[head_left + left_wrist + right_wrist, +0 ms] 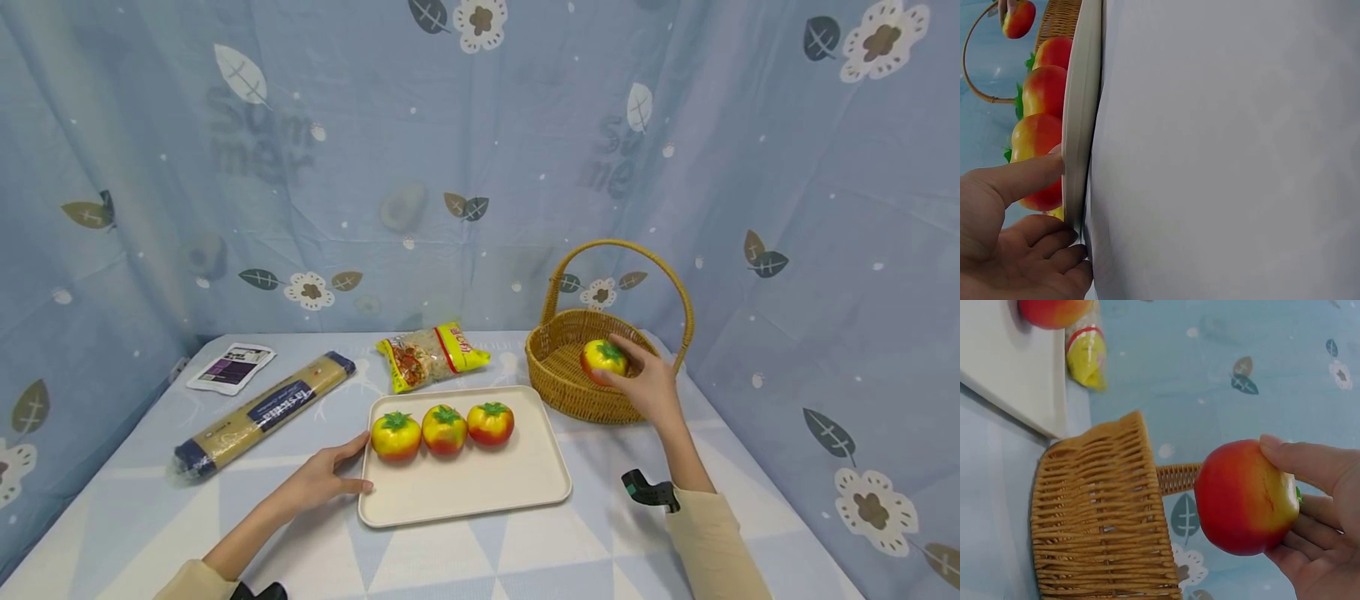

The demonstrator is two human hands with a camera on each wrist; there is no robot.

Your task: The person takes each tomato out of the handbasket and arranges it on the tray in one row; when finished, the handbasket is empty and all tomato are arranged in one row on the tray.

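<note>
My right hand [648,385] grips a yellow-and-red tomato [603,358] with a green leafy top, thumb on one side and fingers on the other. In the right wrist view this tomato [1244,497] is above the rim of the brown wicker basket [1104,519]. My left hand [322,477] holds the left edge of a cream tray [480,492]. The left wrist view shows its thumb on the rim and its curled fingers against the outer side. Three similar tomatoes, the left one [396,437], the middle one [444,430] and the right one [491,423], sit in a row on the tray.
The wicker basket [555,392], with a tall arched handle [615,243], stands behind the tray's right side. Behind the tray lies a yellow-ended food bag [431,357]. A long spaghetti pack [262,417] and a small white-and-purple pouch [231,368] lie at left.
</note>
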